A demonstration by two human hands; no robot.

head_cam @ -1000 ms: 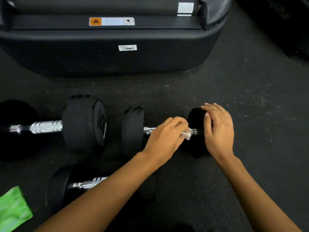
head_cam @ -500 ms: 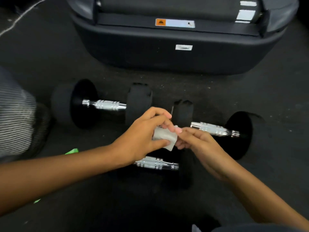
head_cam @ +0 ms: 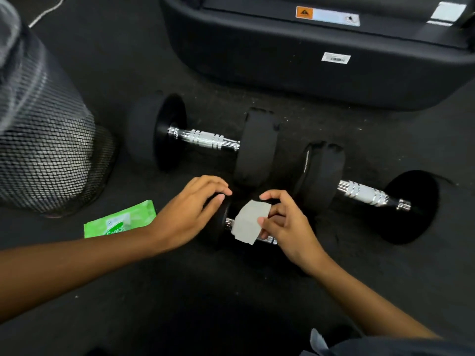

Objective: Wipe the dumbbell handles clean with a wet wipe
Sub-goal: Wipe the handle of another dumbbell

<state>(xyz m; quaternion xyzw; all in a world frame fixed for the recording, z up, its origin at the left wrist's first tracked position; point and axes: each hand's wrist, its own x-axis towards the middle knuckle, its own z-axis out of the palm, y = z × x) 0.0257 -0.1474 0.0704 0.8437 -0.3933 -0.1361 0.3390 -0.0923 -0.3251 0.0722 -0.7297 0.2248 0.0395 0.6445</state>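
Observation:
Three black dumbbells with chrome handles lie on the dark floor. The far dumbbell (head_cam: pixel 205 140) and the right dumbbell (head_cam: pixel 365 194) lie untouched. The near dumbbell (head_cam: pixel 221 222) is mostly hidden under my hands. My right hand (head_cam: pixel 288 227) pinches a white wet wipe (head_cam: pixel 249 222) over its chrome handle. My left hand (head_cam: pixel 187 214) rests with spread fingers on that dumbbell's left weight head.
A green wet-wipe packet (head_cam: pixel 120 222) lies on the floor to the left of my left hand. A black mesh bin (head_cam: pixel 43 150) stands at the far left. The base of a large black machine (head_cam: pixel 321 60) runs along the back.
The wipe has passed from my left hand to my right. My hands have gone from the right dumbbell to the near one, and my view has swung left, bringing the bin and packet in.

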